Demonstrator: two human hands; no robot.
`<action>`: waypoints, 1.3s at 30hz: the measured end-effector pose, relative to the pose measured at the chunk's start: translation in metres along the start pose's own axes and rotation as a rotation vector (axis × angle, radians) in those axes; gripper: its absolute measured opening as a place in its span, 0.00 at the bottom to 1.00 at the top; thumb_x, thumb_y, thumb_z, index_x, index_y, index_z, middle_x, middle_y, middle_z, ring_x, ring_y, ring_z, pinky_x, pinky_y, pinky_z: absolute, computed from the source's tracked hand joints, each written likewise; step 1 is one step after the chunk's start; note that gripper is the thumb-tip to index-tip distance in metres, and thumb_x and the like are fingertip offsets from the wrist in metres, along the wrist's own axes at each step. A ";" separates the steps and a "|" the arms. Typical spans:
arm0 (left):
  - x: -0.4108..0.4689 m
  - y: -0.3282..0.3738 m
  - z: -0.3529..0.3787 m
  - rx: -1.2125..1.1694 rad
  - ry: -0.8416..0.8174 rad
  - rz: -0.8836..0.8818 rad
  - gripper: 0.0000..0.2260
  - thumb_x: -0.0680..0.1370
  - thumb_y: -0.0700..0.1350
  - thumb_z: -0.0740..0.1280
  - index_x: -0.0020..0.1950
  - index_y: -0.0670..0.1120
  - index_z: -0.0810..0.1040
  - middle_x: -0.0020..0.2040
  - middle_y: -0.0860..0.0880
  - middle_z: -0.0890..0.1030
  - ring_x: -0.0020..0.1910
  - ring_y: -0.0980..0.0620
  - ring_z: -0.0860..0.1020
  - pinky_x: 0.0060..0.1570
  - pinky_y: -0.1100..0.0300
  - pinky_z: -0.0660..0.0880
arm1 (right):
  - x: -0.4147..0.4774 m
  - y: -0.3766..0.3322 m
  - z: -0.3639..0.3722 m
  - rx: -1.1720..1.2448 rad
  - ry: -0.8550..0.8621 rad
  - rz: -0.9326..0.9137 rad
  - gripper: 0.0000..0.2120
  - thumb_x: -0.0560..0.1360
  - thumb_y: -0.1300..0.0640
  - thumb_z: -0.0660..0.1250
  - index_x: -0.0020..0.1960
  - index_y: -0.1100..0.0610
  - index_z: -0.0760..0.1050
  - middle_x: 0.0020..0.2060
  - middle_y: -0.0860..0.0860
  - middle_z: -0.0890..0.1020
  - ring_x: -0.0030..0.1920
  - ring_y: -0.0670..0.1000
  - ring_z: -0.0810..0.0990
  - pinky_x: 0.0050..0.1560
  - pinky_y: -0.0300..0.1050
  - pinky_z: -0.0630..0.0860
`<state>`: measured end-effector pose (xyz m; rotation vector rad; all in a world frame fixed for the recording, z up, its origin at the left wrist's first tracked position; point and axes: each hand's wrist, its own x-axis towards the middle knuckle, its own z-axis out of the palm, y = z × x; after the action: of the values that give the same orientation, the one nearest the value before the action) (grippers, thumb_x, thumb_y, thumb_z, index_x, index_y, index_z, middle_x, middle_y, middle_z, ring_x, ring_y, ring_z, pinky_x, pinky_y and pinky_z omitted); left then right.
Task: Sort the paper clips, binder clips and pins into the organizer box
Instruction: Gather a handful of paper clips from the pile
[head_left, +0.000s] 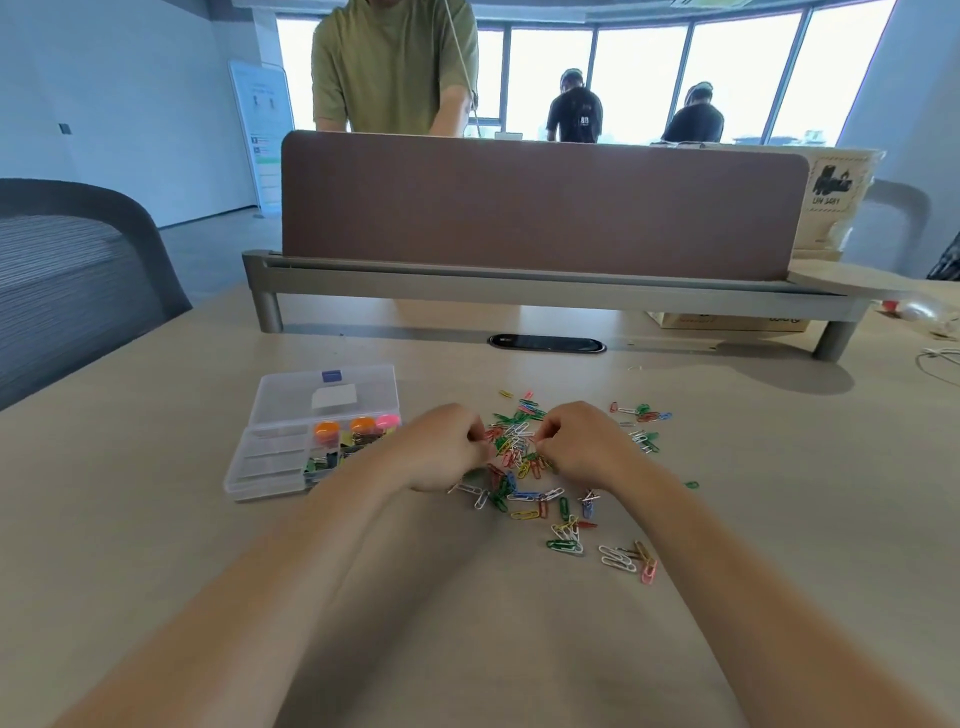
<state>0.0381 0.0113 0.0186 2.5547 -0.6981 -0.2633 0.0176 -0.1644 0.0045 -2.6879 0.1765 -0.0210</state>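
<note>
A scatter of coloured paper clips (524, 493) lies on the light wooden table, thickest in the middle. My left hand (447, 447) and my right hand (582, 441) rest on either side of that thick patch, fingers curled inward and pinching at clips between them. To the left stands a clear plastic organizer box (270, 467) with its lid (322, 395) open and tilted back. Its right-hand compartments hold orange and pink round pins (358, 427) and dark binder clips (324, 461). The left compartments look bare.
A brown desk divider (540, 208) on a grey rail crosses the far side of the table. A dark chair (67, 280) stands at the left. A cardboard box (727, 321) and white cables (935, 358) lie at the far right. People stand beyond the divider.
</note>
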 end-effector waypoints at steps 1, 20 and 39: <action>0.005 0.001 -0.002 -0.018 0.019 -0.007 0.13 0.81 0.48 0.61 0.54 0.40 0.79 0.49 0.42 0.81 0.46 0.44 0.78 0.47 0.53 0.73 | 0.003 0.002 -0.002 -0.007 0.003 -0.003 0.08 0.78 0.61 0.64 0.47 0.58 0.83 0.48 0.52 0.84 0.47 0.50 0.81 0.46 0.43 0.76; 0.088 0.000 -0.003 -0.379 0.011 -0.226 0.09 0.77 0.40 0.60 0.38 0.40 0.75 0.35 0.41 0.76 0.30 0.45 0.73 0.32 0.56 0.71 | 0.049 0.010 -0.011 -0.164 -0.194 -0.238 0.07 0.75 0.53 0.72 0.53 0.51 0.82 0.43 0.43 0.73 0.46 0.47 0.74 0.38 0.39 0.66; 0.115 0.019 0.011 -0.283 0.052 -0.125 0.12 0.80 0.39 0.59 0.55 0.38 0.81 0.51 0.40 0.83 0.39 0.50 0.77 0.43 0.59 0.76 | 0.065 0.049 -0.037 -0.179 -0.218 -0.126 0.09 0.73 0.56 0.73 0.53 0.53 0.83 0.44 0.46 0.77 0.44 0.48 0.75 0.36 0.38 0.68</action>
<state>0.1241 -0.0674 0.0118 2.3275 -0.4465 -0.3117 0.0741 -0.2326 0.0159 -2.8498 -0.0612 0.2598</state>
